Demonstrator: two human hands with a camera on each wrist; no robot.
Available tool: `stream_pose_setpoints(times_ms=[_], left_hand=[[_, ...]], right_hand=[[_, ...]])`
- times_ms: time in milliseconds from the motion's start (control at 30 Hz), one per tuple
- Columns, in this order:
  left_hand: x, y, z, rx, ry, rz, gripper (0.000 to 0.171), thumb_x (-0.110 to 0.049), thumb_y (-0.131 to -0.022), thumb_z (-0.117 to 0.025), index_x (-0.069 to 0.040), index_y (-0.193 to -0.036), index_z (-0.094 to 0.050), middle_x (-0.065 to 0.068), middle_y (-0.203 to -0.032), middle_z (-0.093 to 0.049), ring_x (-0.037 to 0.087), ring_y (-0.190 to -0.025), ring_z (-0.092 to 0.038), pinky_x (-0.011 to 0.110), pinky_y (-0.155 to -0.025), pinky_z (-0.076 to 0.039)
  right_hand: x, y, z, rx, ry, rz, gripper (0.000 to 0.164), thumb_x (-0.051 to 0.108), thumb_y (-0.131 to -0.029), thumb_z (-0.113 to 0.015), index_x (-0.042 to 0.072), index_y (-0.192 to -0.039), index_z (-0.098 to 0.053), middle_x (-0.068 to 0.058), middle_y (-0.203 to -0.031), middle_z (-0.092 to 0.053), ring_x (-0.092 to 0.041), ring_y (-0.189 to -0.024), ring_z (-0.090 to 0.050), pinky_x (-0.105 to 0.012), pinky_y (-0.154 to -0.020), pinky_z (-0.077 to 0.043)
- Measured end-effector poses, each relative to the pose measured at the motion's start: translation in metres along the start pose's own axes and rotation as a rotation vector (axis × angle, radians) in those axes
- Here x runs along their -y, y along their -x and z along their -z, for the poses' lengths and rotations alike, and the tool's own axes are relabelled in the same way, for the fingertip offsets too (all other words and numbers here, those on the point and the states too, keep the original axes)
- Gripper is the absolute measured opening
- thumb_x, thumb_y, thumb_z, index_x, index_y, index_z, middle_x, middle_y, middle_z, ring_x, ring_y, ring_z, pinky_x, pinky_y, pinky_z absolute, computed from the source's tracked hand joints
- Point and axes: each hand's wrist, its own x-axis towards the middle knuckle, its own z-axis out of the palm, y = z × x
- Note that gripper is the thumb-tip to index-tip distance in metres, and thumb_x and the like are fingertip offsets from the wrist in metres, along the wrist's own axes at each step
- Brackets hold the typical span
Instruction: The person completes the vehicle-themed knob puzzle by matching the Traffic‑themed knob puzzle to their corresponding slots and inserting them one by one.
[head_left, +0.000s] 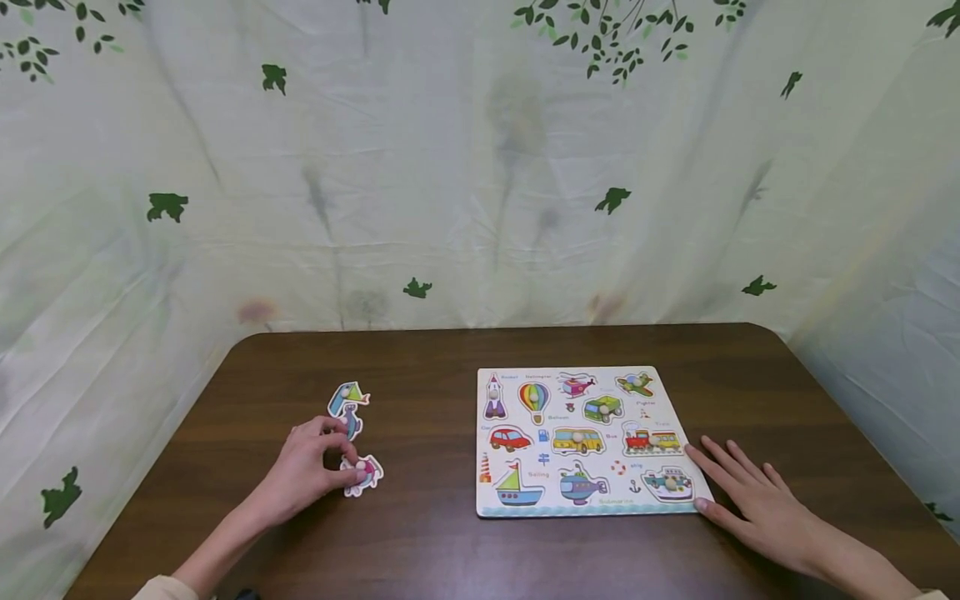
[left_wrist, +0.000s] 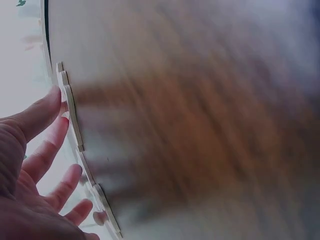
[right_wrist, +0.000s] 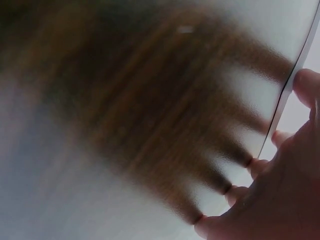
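On the left of the table, my left hand point(head_left: 303, 467) pinches the small knob of a pink-and-white puzzle piece point(head_left: 371, 473) between thumb and index finger. In the left wrist view this piece point(left_wrist: 74, 120) lies flat on the table, seen edge-on. Just beyond it are a blue-purple piece point(head_left: 351, 422), partly covered by the fingers, and a sailboat-like piece point(head_left: 345, 398). My right hand point(head_left: 772, 508) rests on the table, fingers spread. Its thumb and index finger touch the right edge of a white vehicle puzzle board point(head_left: 555, 483).
The board carries pictures of a rocket, balloon, car, bus, train and other vehicles. The brown table point(head_left: 420, 550) has rounded far corners. Behind it hangs a pale curtain point(head_left: 450, 167) with green leaf prints. A small dark object point(head_left: 247, 594) shows at the bottom edge.
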Motion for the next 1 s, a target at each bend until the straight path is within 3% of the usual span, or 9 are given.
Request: stream_pose_setpoints(times_ms=[267, 667, 1000], left_hand=[[-0.002, -0.002, -0.002, -0.015, 0.013, -0.045, 0.032, -0.019, -0.063, -0.091, -0.032, -0.067, -0.062, 0.005, -0.099, -0.058, 0.036, -0.097, -0.052, 0.048, -0.087, -0.03], [-0.013, -0.009, 0.001, 0.088, 0.083, 0.056, 0.025, -0.016, -0.075, -0.084, -0.029, -0.073, -0.063, 0.008, -0.109, -0.057, 0.041, -0.11, -0.044, 0.049, -0.089, -0.027], [-0.032, -0.022, 0.002, 0.149, 0.132, 0.032, 0.022, -0.013, -0.08, -0.081, -0.026, -0.078, -0.064, 0.01, -0.115, -0.054, 0.034, -0.115, -0.044, 0.048, -0.092, -0.033]], right_hand=[[0.001, 0.001, 0.0, -0.011, 0.008, 0.006, 0.066, 0.046, -0.096, -0.058, 0.032, -0.155, -0.03, -0.012, -0.158, -0.027, -0.047, -0.142, -0.019, -0.074, -0.097, -0.014], [0.002, 0.0, 0.0, -0.003, 0.011, 0.006, 0.067, 0.045, -0.096, -0.059, 0.032, -0.155, -0.029, -0.013, -0.158, -0.027, -0.047, -0.141, -0.02, -0.074, -0.096, -0.015], [0.002, 0.0, 0.001, 0.002, -0.004, 0.001, 0.066, 0.046, -0.096, -0.058, 0.031, -0.155, -0.03, -0.013, -0.158, -0.027, -0.049, -0.141, -0.019, -0.075, -0.096, -0.014]])
